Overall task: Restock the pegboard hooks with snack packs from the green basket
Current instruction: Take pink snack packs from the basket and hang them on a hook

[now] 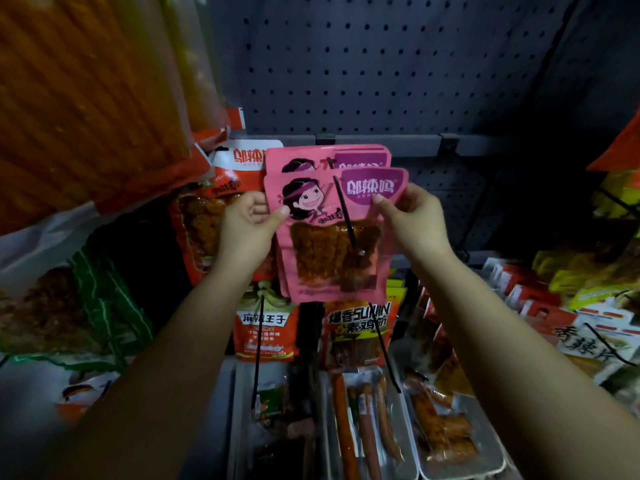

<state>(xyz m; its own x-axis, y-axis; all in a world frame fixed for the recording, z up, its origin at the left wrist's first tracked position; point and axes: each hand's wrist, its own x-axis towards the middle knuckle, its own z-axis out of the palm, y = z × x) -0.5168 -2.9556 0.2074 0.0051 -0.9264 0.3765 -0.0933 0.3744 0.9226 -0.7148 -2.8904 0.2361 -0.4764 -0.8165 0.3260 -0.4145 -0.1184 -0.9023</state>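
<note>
We've got our left hand [247, 220] and right hand [412, 216] pinching the front pink snack pack [332, 237] on its black hook [344, 216]. More pink packs hang behind it, so this peg's partly filled. Can't see the green basket, so no clue what's left.

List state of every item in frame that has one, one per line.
front pink snack pack: threaded on the hook, held at both top corners
left hand: pinches the pack's left edge
right hand: pinches the pack's right edge
black hook: pokes out through the pack's front
rear pink packs: hanging behind
pegboard: upper area bare
</note>
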